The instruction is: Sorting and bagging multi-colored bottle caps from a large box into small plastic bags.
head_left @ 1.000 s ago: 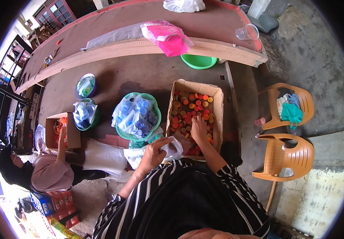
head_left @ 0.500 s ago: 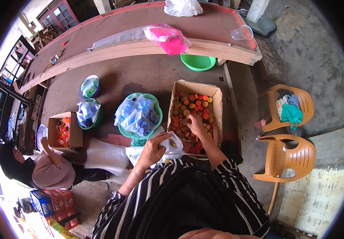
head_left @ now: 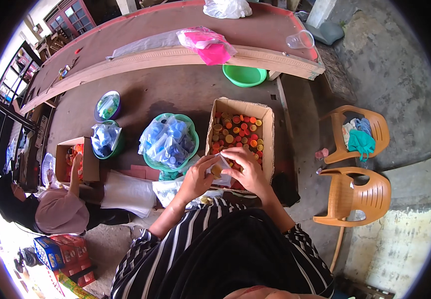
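A small clear plastic bag with yellowish caps in it is between my hands, over the near edge of a cardboard box. My left hand is closed on the bag's left side. My right hand pinches the bag's upper edge, its fingertips close to the left hand's. Inside the box lie many red, orange and yellow bottle caps. Left of my hands, a green basin holds filled bags of blue caps.
Flat plastic bags lie on the table's near edge. At the left a co-worker reaches into another box of orange caps. Smaller basins stand near it. A wooden ledge crosses behind; plastic chairs stand at right.
My right hand has come up out of the box of caps to the bag, meeting my left hand there. The co-worker's arm has moved into the other box.
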Action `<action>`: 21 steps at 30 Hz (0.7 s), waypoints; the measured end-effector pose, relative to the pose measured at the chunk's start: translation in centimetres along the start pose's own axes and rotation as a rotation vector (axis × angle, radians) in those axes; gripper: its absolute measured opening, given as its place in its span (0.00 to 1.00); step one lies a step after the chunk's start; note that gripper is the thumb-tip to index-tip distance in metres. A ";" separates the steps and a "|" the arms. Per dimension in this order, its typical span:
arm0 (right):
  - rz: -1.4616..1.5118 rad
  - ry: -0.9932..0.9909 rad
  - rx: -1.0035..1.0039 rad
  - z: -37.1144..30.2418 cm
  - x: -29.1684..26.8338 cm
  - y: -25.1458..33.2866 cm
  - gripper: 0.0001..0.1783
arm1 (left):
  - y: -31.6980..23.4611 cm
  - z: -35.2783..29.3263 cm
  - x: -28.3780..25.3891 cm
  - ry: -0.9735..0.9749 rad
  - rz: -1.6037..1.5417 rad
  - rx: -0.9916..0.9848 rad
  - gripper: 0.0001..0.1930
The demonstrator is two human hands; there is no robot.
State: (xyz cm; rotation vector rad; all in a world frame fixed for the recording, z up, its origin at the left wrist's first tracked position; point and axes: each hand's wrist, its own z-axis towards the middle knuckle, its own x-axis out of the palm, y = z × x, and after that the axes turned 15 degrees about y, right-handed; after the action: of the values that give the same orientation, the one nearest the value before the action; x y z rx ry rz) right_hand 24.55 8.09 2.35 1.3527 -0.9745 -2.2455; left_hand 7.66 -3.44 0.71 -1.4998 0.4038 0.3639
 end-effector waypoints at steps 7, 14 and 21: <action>0.067 -0.133 0.373 -0.3 3.3 -13.3 0.08 | -0.2 0.1 -0.7 0.033 0.048 -0.007 0.29; -0.464 0.206 0.445 -0.8 10.6 -20.1 0.12 | 1.1 -0.5 -0.5 0.029 0.034 -0.043 0.31; 0.305 -0.068 0.424 0.5 7.4 -18.1 0.08 | 2.3 0.8 -0.4 0.008 -0.012 -0.011 0.31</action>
State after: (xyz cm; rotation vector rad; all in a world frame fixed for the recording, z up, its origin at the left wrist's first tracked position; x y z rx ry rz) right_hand 21.52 16.61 -15.03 1.1845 -1.6299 -1.9332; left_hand 6.23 -2.51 -1.09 -1.5147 0.3998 0.3512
